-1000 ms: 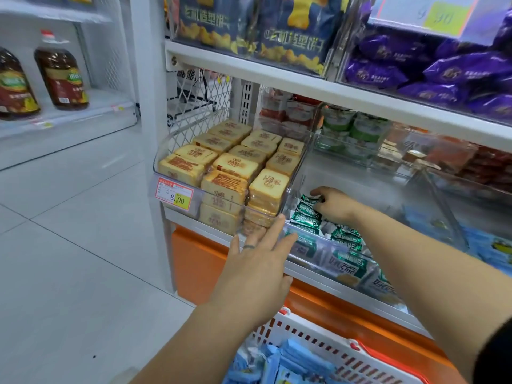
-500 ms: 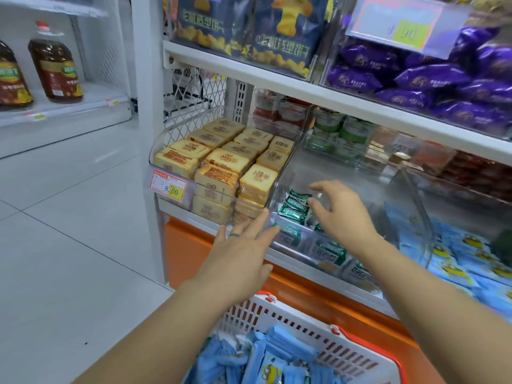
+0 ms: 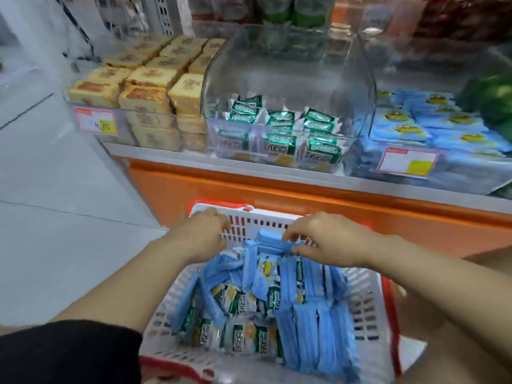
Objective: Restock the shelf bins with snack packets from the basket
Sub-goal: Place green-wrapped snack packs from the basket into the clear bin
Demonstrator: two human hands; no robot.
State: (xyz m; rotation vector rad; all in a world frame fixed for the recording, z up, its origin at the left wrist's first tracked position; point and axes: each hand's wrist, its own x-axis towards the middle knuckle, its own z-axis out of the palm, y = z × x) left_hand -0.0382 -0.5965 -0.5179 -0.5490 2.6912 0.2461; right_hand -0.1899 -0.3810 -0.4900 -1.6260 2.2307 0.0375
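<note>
basket point(image 3: 365, 289): white, red-trimmed, sits right below the shelf bins
blue packets point(image 3: 307, 328): piled inside the basket
right hand point(image 3: 329, 239): pinching a blue packet at the basket's far end
left hand point(image 3: 202, 234): curled by the basket's far rim, grip can't tell

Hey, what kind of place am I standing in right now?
Most likely a small shop or supermarket aisle: clear shelf bins stocked with packaged snacks, price tags clipped to the bin fronts, and a white plastic shopping basket full of blue snack packets.
</note>
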